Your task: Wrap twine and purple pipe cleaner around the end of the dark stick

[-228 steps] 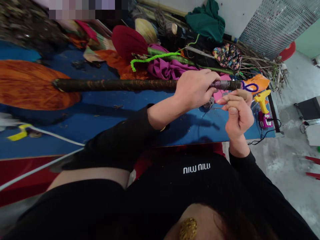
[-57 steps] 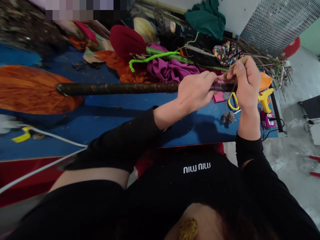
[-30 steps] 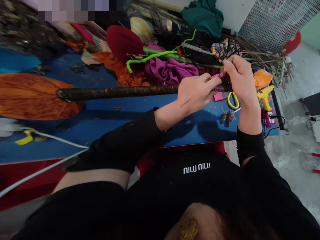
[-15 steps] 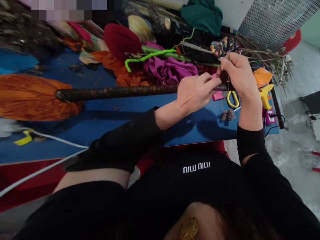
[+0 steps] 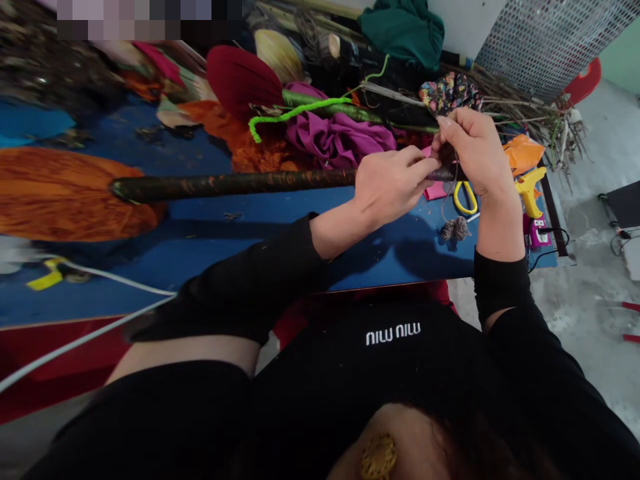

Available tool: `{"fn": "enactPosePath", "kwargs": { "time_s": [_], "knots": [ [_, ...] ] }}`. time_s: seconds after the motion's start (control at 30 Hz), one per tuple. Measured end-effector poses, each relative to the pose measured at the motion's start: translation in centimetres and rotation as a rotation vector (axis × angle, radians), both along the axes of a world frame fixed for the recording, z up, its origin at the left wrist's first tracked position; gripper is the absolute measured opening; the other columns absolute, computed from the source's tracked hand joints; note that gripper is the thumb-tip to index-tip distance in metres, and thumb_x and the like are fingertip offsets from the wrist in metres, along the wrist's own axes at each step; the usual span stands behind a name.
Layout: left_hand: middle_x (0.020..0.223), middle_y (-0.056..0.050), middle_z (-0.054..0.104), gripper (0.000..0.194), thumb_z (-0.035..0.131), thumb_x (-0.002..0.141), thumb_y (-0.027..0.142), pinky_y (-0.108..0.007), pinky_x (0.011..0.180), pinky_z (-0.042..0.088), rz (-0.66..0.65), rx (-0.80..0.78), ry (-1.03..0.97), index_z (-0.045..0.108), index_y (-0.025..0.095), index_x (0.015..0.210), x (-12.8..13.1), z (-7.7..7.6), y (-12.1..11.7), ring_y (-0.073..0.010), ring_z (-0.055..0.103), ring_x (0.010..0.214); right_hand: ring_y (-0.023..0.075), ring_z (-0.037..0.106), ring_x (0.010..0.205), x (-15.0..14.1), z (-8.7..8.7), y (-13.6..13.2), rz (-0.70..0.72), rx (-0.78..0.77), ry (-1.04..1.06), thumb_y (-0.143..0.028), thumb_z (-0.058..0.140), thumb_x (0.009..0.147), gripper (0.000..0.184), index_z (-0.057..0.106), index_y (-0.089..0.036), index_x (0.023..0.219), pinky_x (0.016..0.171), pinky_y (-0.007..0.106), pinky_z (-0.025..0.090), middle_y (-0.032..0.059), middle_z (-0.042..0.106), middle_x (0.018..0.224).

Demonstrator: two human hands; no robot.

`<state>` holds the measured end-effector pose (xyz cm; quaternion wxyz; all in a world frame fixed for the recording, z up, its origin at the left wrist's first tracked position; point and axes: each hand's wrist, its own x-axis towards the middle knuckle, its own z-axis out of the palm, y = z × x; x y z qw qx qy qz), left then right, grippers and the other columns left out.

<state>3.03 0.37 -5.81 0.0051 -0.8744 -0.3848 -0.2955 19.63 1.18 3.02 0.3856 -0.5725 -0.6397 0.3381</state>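
A long dark stick (image 5: 235, 183) with orange flecks lies across the blue table (image 5: 210, 247), its left end against a big orange fabric petal (image 5: 60, 193). My left hand (image 5: 393, 183) is wrapped round the stick near its right end. My right hand (image 5: 473, 150) is closed over the stick's tip, fingers pinched on a thin brown string. The string hangs down to a small ball of yarn (image 5: 455, 229) on the table. The stick's tip is hidden by my fingers.
Yellow scissors (image 5: 466, 198) and a yellow glue gun (image 5: 530, 190) lie at the table's right end. Behind the stick are purple cloth (image 5: 340, 137), a green pipe cleaner (image 5: 295, 113), a dark red petal (image 5: 243, 80) and dry twigs (image 5: 540, 117). A white cable (image 5: 85, 333) crosses the near left.
My right hand came up from below the stick to its tip and now stays pinched there, shifting only slightly. The left hand has kept its grip on the stick.
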Motion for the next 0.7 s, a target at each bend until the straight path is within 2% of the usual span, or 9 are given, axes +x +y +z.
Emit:
{"fn": "enactPosePath", "kwargs": {
  "time_s": [0.13,0.3,0.37,0.5,0.6,0.7],
  "knots": [
    [0.117,-0.006,0.081,0.037,0.046,0.111,0.040,-0.034,0.067,0.048,-0.002,0.005,-0.043,0.074,0.034,0.135,0.1,-0.6,0.3,-0.0250,0.077,0.094,0.0119,0.057,0.061,0.4,-0.3,0.4,0.024,-0.025,0.044,-0.014,0.058,0.109,0.048,0.055,-0.026,0.062,0.068,0.031,0.048,-0.0035,0.065,0.063],
    [0.119,-0.006,0.079,0.033,0.050,0.113,0.042,-0.034,0.073,0.051,-0.011,0.003,-0.105,0.073,0.032,0.134,-0.1,-0.6,0.3,-0.0238,0.075,0.097,0.0147,0.057,0.064,1.4,-0.8,0.5,-0.003,0.180,0.080,-0.025,0.063,0.108,0.044,0.059,-0.027,0.064,0.076,0.034,0.053,-0.0017,0.064,0.066],
    [0.120,-0.006,0.079,0.034,0.050,0.112,0.040,-0.034,0.075,0.052,0.002,0.020,-0.110,0.073,0.031,0.135,-0.3,-0.4,0.3,-0.0242,0.075,0.099,0.0156,0.055,0.060,1.7,-0.8,0.0,0.008,0.203,0.133,-0.032,0.066,0.107,0.042,0.057,-0.030,0.066,0.071,0.035,0.053,-0.0032,0.058,0.062],
    [0.124,-0.008,0.079,0.037,0.055,0.108,0.039,-0.036,0.081,0.055,0.007,0.011,-0.122,0.073,0.029,0.139,-0.5,-0.1,0.5,-0.0278,0.076,0.107,0.0119,0.041,0.046,2.6,0.2,-2.5,0.033,0.248,0.258,-0.044,0.081,0.095,0.030,0.065,-0.029,0.075,0.052,0.033,0.041,-0.0094,0.043,0.056],
    [0.126,-0.009,0.080,0.038,0.058,0.106,0.038,-0.039,0.084,0.057,0.004,-0.020,-0.139,0.074,0.029,0.139,-0.6,0.2,0.6,-0.0299,0.076,0.110,0.0080,0.032,0.042,4.6,1.4,-4.4,0.066,0.209,0.213,-0.045,0.090,0.087,0.022,0.076,-0.028,0.091,0.044,0.030,0.027,-0.0111,0.047,0.056],
    [0.126,-0.009,0.082,0.036,0.062,0.105,0.039,-0.042,0.084,0.058,0.000,-0.065,-0.143,0.077,0.029,0.137,-0.7,0.6,0.5,-0.0315,0.077,0.111,0.0051,0.034,0.044,7.8,1.5,-4.0,0.060,0.168,0.148,-0.049,0.095,0.080,0.032,0.080,-0.025,0.095,0.045,0.028,0.022,-0.0090,0.057,0.062]
  ]
}}
